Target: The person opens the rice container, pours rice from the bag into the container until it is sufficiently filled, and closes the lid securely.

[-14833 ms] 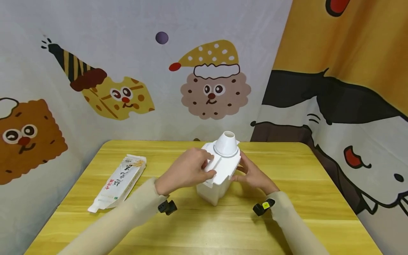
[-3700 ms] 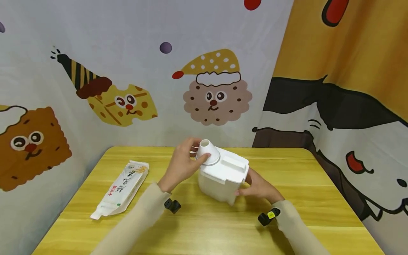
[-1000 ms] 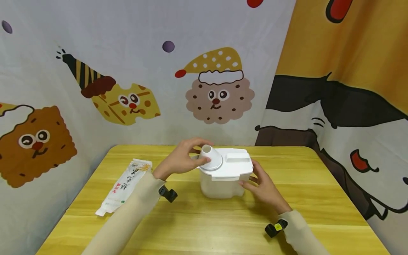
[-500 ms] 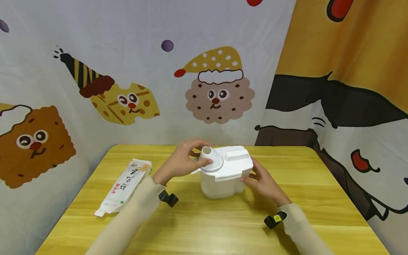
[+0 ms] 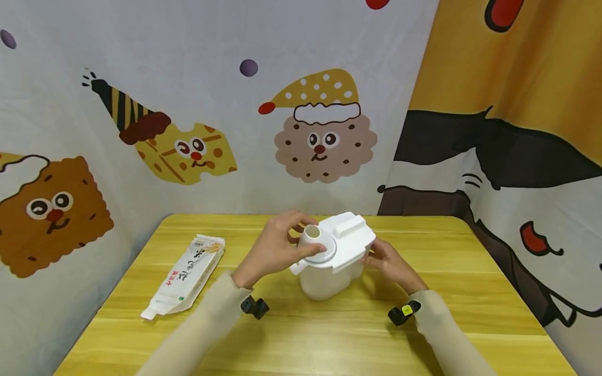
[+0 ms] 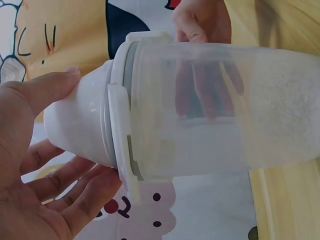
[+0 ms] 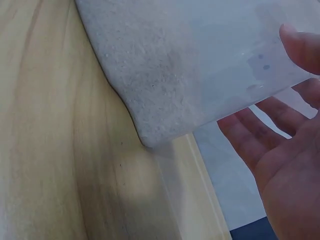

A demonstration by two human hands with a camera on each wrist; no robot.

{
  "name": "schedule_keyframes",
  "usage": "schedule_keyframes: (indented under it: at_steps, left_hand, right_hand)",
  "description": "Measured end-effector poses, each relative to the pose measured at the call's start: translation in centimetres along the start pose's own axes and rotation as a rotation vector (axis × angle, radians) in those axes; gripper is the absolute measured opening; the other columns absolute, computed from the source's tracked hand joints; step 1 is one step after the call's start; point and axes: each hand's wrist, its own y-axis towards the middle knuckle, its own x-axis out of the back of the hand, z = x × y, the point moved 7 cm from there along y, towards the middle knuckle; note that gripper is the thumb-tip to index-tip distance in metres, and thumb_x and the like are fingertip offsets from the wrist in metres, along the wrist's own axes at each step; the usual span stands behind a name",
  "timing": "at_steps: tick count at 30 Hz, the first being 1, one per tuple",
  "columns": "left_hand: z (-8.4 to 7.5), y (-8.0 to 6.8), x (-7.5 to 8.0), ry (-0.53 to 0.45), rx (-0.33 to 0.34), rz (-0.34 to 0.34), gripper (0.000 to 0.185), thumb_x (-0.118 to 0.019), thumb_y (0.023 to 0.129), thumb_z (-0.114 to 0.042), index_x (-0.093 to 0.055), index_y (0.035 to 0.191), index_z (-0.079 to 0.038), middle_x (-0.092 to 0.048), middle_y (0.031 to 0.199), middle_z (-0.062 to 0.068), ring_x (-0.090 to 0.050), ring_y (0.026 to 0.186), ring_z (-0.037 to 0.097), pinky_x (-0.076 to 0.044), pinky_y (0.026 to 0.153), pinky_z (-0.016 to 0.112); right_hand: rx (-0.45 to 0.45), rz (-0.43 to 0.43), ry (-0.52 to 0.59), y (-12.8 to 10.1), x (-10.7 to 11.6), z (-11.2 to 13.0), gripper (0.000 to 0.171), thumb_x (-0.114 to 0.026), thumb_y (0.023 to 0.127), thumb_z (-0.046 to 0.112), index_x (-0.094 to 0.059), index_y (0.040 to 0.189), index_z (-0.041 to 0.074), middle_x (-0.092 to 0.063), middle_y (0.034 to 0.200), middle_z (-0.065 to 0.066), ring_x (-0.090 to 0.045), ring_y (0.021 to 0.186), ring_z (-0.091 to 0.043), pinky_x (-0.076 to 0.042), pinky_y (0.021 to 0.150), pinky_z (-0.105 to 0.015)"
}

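Your container (image 5: 329,277) — frosted, translucent plastic body, faintly matt; its lid (image 5: 350,237) and spout cap (image 5: 312,237) are opaque white plastic, smooth. Counter (image 5: 329,334): yellow wood grain, slight sheen. Packet (image 5: 185,274) — glossy printed film. Backdrop (image 5: 188,104): printed cloth, matt.

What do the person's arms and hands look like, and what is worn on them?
Both arms wear long, plain beige sleeves. The left hand and right hand are bare, without gloves. A small black camera sits at the left wrist; the right wrist's black camera carries a yellow label.
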Motion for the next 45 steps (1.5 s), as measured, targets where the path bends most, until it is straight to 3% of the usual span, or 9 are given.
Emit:
schedule_keyframes:
  at_steps: [1, 8, 11, 16, 19, 24, 30, 37, 45]
  left_hand:
    - [-0.1, 0.0, -0.1, 0.003, -0.004, -0.003, 0.039, -0.09, 0.079, -0.034, -0.072, 0.11, -0.018, -0.071, 0.107, -0.009, -0.067, 0.092, 0.01, -0.062, 0.072, 0.027]
    - [-0.4, 0.0, -0.2, 0.025, -0.035, 0.023, 0.04, -0.089, 0.081, -0.035, -0.07, 0.112, -0.019, -0.069, 0.107, -0.009, -0.066, 0.092, 0.011, -0.062, 0.072, 0.026]
    - [-0.4, 0.0, -0.2, 0.045, -0.05, 0.075, 0.041, -0.087, 0.083, -0.035, -0.07, 0.116, -0.019, -0.067, 0.109, -0.008, -0.063, 0.095, 0.011, -0.061, 0.076, 0.027]
    - [-0.6, 0.1, 0.1, 0.091, -0.092, 0.191, 0.051, -0.085, 0.085, -0.034, -0.065, 0.129, -0.016, -0.065, 0.117, -0.007, -0.061, 0.107, 0.012, -0.059, 0.089, 0.037]
    - [-0.8, 0.2, 0.2, 0.108, -0.125, 0.268, 0.062, -0.087, 0.084, -0.033, -0.061, 0.137, -0.016, -0.063, 0.126, -0.006, -0.061, 0.116, 0.013, -0.056, 0.097, 0.044]
    - [-1.0, 0.2, 0.2, 0.182, -0.156, 0.418, 0.079, -0.091, 0.079, -0.03, -0.052, 0.147, -0.019, -0.055, 0.143, -0.004, -0.056, 0.127, 0.016, -0.051, 0.107, 0.044]
    - [-1.0, 0.1, 0.1, 0.218, -0.135, 0.561, 0.094, -0.093, 0.073, -0.013, -0.045, 0.153, -0.024, -0.046, 0.154, -0.008, -0.05, 0.137, 0.016, -0.046, 0.113, 0.041]
    - [-1.2, 0.4, -0.3, 0.213, -0.103, 0.637, 0.094, -0.092, 0.073, -0.005, -0.045, 0.151, -0.029, -0.045, 0.154, -0.01, -0.045, 0.141, 0.013, -0.044, 0.116, 0.038]
    - [-1.2, 0.7, -0.5, 0.28, -0.074, 0.639, 0.087, -0.092, 0.073, -0.006, -0.049, 0.146, -0.03, -0.046, 0.152, -0.009, -0.047, 0.138, 0.013, -0.046, 0.114, 0.035]
  right_hand:
    - [0.004, 0.002, -0.002, 0.1, 0.1, -0.1, 0.051, -0.061, 0.099, 0.004, -0.046, 0.148, -0.003, -0.052, 0.147, -0.016, -0.052, 0.125, 0.005, -0.042, 0.105, -0.014]
    - [0.057, 0.0, 0.013, 0.0, 0.0, 0.1, 0.054, -0.059, 0.101, 0.004, -0.041, 0.15, -0.006, -0.051, 0.14, 0.03, -0.049, 0.128, 0.008, -0.041, 0.105, -0.013]
    - [0.05, -0.013, 0.033, -0.2, 0.0, 0.3, 0.057, -0.061, 0.1, 0.003, -0.039, 0.152, -0.004, -0.05, 0.143, 0.025, -0.049, 0.13, 0.007, -0.042, 0.105, -0.014]
    - [0.003, -0.014, 0.055, -0.6, -0.3, 0.5, 0.07, -0.066, 0.098, 0.008, -0.033, 0.16, 0.012, -0.042, 0.158, 0.005, -0.044, 0.137, 0.004, -0.044, 0.108, -0.017]
    - [-0.013, -0.013, 0.027, -0.8, -0.5, 0.6, 0.078, -0.069, 0.097, 0.01, -0.028, 0.162, 0.021, -0.034, 0.165, -0.006, -0.039, 0.143, -0.001, -0.043, 0.112, -0.027]
    - [-0.05, -0.019, -0.002, -1.0, -0.8, 0.6, 0.092, -0.078, 0.091, 0.013, -0.024, 0.163, 0.03, -0.032, 0.167, -0.008, -0.036, 0.149, -0.02, -0.039, 0.116, -0.053]
    - [-0.086, -0.029, 0.013, -1.1, -1.0, 0.5, 0.101, -0.085, 0.085, 0.017, -0.022, 0.163, 0.03, -0.032, 0.166, -0.007, -0.035, 0.149, -0.035, -0.034, 0.117, -0.064]
    - [-0.111, -0.061, 0.004, -0.9, -1.2, 0.1, 0.1, -0.086, 0.083, 0.017, -0.025, 0.162, 0.029, -0.037, 0.163, -0.007, -0.036, 0.147, -0.034, -0.032, 0.118, -0.067]
    - [-0.123, -0.088, 0.009, -0.7, -1.3, 0.3, 0.102, -0.089, 0.08, 0.02, -0.028, 0.16, 0.033, -0.039, 0.161, -0.005, -0.035, 0.147, -0.033, -0.031, 0.117, -0.068]
